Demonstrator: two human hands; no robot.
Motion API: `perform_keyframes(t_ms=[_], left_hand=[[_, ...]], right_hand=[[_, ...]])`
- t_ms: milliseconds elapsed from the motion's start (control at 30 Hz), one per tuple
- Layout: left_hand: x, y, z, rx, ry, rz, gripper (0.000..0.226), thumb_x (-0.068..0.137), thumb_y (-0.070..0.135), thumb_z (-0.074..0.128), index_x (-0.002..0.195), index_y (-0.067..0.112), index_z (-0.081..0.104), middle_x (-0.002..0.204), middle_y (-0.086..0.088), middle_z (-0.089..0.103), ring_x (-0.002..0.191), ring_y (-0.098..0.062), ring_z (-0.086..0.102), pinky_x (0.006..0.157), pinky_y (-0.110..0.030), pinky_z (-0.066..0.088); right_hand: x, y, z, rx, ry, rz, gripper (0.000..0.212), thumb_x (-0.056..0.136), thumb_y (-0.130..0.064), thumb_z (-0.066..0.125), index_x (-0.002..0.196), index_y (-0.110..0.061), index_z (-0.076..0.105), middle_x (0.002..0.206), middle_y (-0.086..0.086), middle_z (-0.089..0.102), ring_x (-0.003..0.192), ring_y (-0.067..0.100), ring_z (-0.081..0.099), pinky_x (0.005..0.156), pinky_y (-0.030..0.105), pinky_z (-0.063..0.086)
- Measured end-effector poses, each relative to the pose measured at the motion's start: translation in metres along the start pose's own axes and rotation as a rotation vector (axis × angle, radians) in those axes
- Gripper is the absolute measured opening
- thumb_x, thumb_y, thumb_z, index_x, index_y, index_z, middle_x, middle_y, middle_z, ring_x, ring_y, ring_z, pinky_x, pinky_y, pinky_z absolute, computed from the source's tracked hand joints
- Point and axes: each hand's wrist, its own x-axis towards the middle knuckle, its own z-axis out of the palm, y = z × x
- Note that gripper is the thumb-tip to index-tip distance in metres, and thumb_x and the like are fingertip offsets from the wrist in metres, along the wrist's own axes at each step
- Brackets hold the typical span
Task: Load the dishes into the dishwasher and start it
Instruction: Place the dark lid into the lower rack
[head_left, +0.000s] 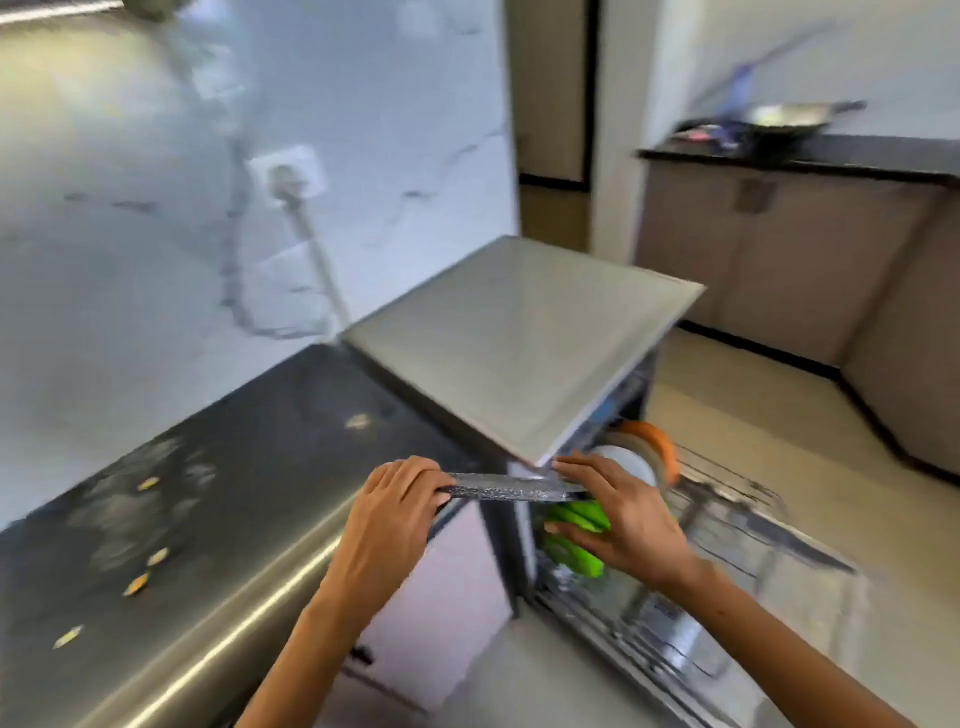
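Observation:
A dark speckled plate (511, 488) is held edge-on between both hands, level with the front corner of the dishwasher (519, 338). My left hand (395, 514) grips its left rim with curled fingers. My right hand (618, 514) holds its right rim, fingers wrapped over the edge. Below the hands the lower rack (727, 519) is pulled out over the open door. In the rack stand green dishes (576, 540), a white plate (626, 462) and an orange plate (657, 447).
A dark countertop (208, 493) with small yellow scraps runs along the left, against a white marbled wall with a socket (285, 174). A far counter (810, 150) carries a pan (789, 117). Beige floor lies to the right of the rack.

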Motion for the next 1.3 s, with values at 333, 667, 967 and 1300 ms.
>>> perform_keyframes(t_ms=[333,667,967,1300], left_hand=[[0.126,0.104,0.205,-0.329,-0.33,0.143,0.031,0.091,0.027,0.052,0.119,0.015,0.053,0.109,-0.003,0.064,0.096,-0.018,0.057,0.084,-0.028,0.043],[0.178,0.099,0.428,-0.314,-0.594,0.019,0.022,0.087,0.017,0.06,0.107,0.008,0.065,0.102,-0.003,0.067,0.093,-0.019,0.065,0.078,-0.035,0.056],[0.18,0.061,0.65,-0.113,-0.837,-0.02,0.046,0.052,0.008,0.091,0.094,0.004,0.073,0.096,-0.014,0.072,0.087,-0.028,0.07,0.069,-0.042,0.057],[0.194,0.047,0.81,0.242,-1.106,0.243,0.06,0.102,0.043,0.02,0.151,0.023,-0.01,0.157,-0.007,-0.018,0.144,-0.026,-0.015,0.114,-0.047,-0.009]], right_hand=[[-0.14,0.139,-0.076,-0.338,0.205,0.644,0.017,0.077,-0.02,0.075,0.082,-0.022,0.058,0.064,-0.005,0.064,0.049,0.017,0.06,0.035,0.025,0.043],[-0.134,0.298,-0.044,-0.442,0.225,1.046,0.022,0.065,-0.006,0.083,0.07,-0.013,0.063,0.049,-0.002,0.057,0.033,0.018,0.049,0.036,0.012,0.018],[-0.121,0.474,0.046,-0.342,0.342,1.129,0.022,0.071,-0.013,0.078,0.069,-0.014,0.057,0.047,-0.008,0.049,0.036,0.014,0.036,0.034,0.017,0.027],[-0.129,0.592,0.124,-0.258,0.39,1.135,0.034,0.071,-0.016,0.081,0.06,-0.014,0.048,0.043,0.002,0.051,0.037,0.027,0.043,0.035,0.028,0.035]])
